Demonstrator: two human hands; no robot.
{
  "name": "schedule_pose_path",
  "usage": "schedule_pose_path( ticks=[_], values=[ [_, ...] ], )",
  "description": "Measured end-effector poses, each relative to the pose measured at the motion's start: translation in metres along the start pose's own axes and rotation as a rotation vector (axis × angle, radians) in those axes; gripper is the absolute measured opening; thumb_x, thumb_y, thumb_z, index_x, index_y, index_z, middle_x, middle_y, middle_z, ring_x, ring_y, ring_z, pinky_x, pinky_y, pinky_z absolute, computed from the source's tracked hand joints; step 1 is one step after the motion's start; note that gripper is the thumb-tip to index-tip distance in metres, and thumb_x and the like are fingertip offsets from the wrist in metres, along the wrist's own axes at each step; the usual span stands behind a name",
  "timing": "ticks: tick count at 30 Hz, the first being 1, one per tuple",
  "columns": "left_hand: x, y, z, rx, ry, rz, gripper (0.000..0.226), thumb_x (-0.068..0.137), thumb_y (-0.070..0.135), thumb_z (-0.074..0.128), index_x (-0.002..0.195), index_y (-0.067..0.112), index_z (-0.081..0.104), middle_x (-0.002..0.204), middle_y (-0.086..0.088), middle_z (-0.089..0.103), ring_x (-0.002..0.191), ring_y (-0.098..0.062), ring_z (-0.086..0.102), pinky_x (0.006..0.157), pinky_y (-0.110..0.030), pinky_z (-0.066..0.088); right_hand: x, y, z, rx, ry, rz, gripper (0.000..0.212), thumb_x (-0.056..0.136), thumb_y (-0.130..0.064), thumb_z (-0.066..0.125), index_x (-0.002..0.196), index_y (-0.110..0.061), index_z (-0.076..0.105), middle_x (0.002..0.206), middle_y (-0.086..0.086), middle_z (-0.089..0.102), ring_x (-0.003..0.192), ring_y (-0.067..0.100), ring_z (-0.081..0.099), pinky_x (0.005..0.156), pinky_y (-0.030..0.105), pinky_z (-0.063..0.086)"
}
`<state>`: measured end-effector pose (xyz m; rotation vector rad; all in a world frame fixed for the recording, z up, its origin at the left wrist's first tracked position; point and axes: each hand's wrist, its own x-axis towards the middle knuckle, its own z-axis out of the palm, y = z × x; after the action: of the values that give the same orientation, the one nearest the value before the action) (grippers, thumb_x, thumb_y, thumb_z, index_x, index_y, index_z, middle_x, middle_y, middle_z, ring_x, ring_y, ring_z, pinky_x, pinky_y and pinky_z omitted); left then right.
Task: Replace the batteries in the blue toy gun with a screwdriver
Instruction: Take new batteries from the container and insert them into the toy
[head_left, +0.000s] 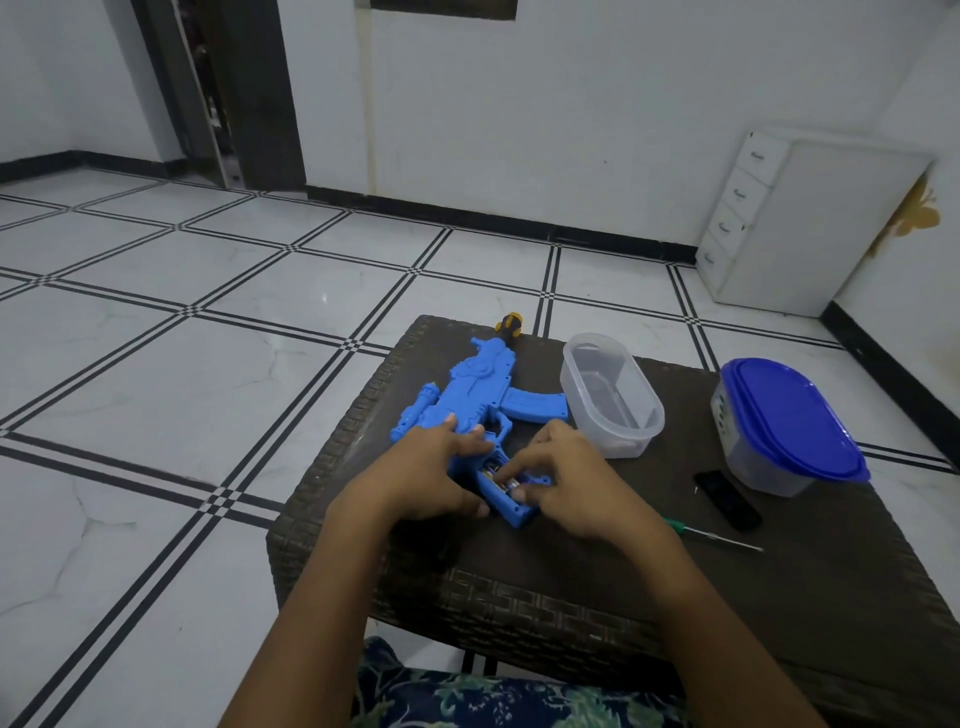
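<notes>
Your low table (571, 597), dark brown and woven like wicker, stands on a white tiled floor (208, 364) crossed by double black lines, with a black skirting along white walls. The blue toy gun (483, 400) lies flat on the left half of the table, its yellow and black tip pointing away from you towards the far edge and its grip nearest to you. Your left hand (431, 478) holds the gun down, fingers curled over the body and thumb against the near side of the grip. Your right hand (566, 483) has its fingers bent, with the tips down in the open compartment in the grip, where the batteries (501, 480) show; I cannot tell whether you pinch one or only touch it. The screwdriver (717, 535), green-handled, lies on the table just right of your right wrist, apart from both hands. Beyond it lies a small black object (727, 499), too dark to make out. A clear open tub (613, 400) sits just right of the gun, and a tub with a blue lid (789, 421) stands at the right edge. A white drawer unit (779, 223) stands against the far right wall, and a dark doorway (234, 88) opens at the far left.
</notes>
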<state>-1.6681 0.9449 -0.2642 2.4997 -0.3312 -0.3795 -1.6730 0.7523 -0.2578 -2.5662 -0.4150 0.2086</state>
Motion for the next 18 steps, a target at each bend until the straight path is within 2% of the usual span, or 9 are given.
schedule_pose_path(
  ticks=[2, 5, 8, 11, 12, 14, 16, 17, 18],
  values=[
    [0.003, -0.002, 0.002, 0.011, 0.003, 0.009, 0.082, 0.071, 0.035, 0.080, 0.142, 0.042, 0.038, 0.160, 0.005, 0.013, 0.148, -0.017, 0.005, 0.118, -0.044, 0.017, 0.005, 0.002, 0.002, 0.079, 0.021, 0.021, 0.021, 0.080, -0.019, 0.078, 0.092, -0.033, 0.068, 0.101, -0.006, 0.048, 0.091, 0.007, 0.050, 0.084, 0.024, 0.046],
    [0.007, -0.007, 0.004, 0.006, 0.001, 0.006, 0.083, 0.069, 0.038, 0.081, 0.140, 0.045, 0.039, 0.159, 0.009, 0.018, 0.148, -0.014, 0.004, 0.118, -0.046, 0.017, 0.015, -0.009, 0.018, 0.047, 0.171, 0.048, 0.019, 0.081, -0.024, 0.076, 0.078, -0.026, 0.057, 0.092, -0.007, 0.052, 0.080, 0.009, 0.053, 0.077, 0.031, 0.050],
    [0.007, -0.008, 0.003, 0.022, 0.010, 0.019, 0.082, 0.068, 0.039, 0.080, 0.139, 0.047, 0.040, 0.158, 0.009, 0.020, 0.148, -0.014, 0.004, 0.117, -0.048, 0.018, 0.018, -0.013, 0.028, -0.050, 0.268, 0.037, 0.019, 0.086, -0.034, 0.069, 0.080, -0.022, 0.055, 0.088, -0.008, 0.052, 0.079, 0.012, 0.052, 0.070, 0.033, 0.046],
    [0.006, -0.009, 0.004, 0.019, 0.015, 0.013, 0.081, 0.071, 0.036, 0.079, 0.141, 0.043, 0.039, 0.159, 0.007, 0.018, 0.148, -0.016, 0.006, 0.118, -0.044, 0.018, 0.013, -0.009, 0.019, 0.014, 0.237, 0.008, 0.018, 0.089, -0.038, 0.064, 0.084, -0.021, 0.064, 0.084, -0.007, 0.060, 0.077, 0.012, 0.056, 0.073, 0.036, 0.050],
    [0.007, -0.010, 0.004, 0.016, 0.022, 0.010, 0.081, 0.070, 0.037, 0.079, 0.140, 0.045, 0.039, 0.159, 0.006, 0.018, 0.148, -0.016, 0.007, 0.117, -0.045, 0.018, 0.009, -0.008, 0.012, 0.060, 0.263, 0.005, 0.016, 0.090, -0.035, 0.064, 0.085, -0.020, 0.067, 0.083, -0.006, 0.063, 0.075, 0.011, 0.057, 0.073, 0.036, 0.052],
    [0.009, -0.013, 0.004, 0.005, 0.024, 0.010, 0.080, 0.068, 0.040, 0.080, 0.137, 0.048, 0.042, 0.158, 0.007, 0.022, 0.148, -0.016, 0.009, 0.117, -0.047, 0.019, 0.002, -0.005, -0.011, 0.147, 0.435, 0.054, 0.007, 0.089, -0.023, 0.068, 0.089, -0.018, 0.071, 0.083, -0.005, 0.067, 0.070, 0.006, 0.058, 0.073, 0.030, 0.052],
    [0.010, -0.012, 0.003, -0.009, 0.020, -0.003, 0.078, 0.068, 0.039, 0.081, 0.136, 0.048, 0.044, 0.158, 0.007, 0.022, 0.148, -0.016, 0.009, 0.117, -0.049, 0.019, 0.000, 0.002, -0.044, 0.091, 0.600, 0.160, 0.016, 0.086, -0.008, 0.066, 0.100, -0.016, 0.071, 0.091, -0.002, 0.067, 0.075, 0.008, 0.058, 0.075, 0.025, 0.050],
    [0.011, -0.011, 0.003, -0.008, 0.024, -0.008, 0.077, 0.069, 0.038, 0.081, 0.136, 0.048, 0.044, 0.158, 0.007, 0.022, 0.148, -0.015, 0.009, 0.117, -0.049, 0.019, 0.002, 0.007, -0.061, 0.013, 0.588, 0.227, 0.024, 0.085, -0.003, 0.065, 0.105, -0.015, 0.069, 0.097, 0.001, 0.066, 0.081, 0.011, 0.059, 0.075, 0.024, 0.049],
    [0.011, -0.010, 0.003, -0.007, 0.034, -0.003, 0.075, 0.070, 0.036, 0.081, 0.135, 0.047, 0.045, 0.158, 0.006, 0.023, 0.147, -0.014, 0.009, 0.117, -0.047, 0.019, 0.008, 0.012, -0.077, -0.086, 0.502, 0.306, 0.029, 0.083, 0.000, 0.066, 0.109, -0.013, 0.066, 0.101, 0.004, 0.065, 0.085, 0.014, 0.059, 0.074, 0.024, 0.047]
  ],
)
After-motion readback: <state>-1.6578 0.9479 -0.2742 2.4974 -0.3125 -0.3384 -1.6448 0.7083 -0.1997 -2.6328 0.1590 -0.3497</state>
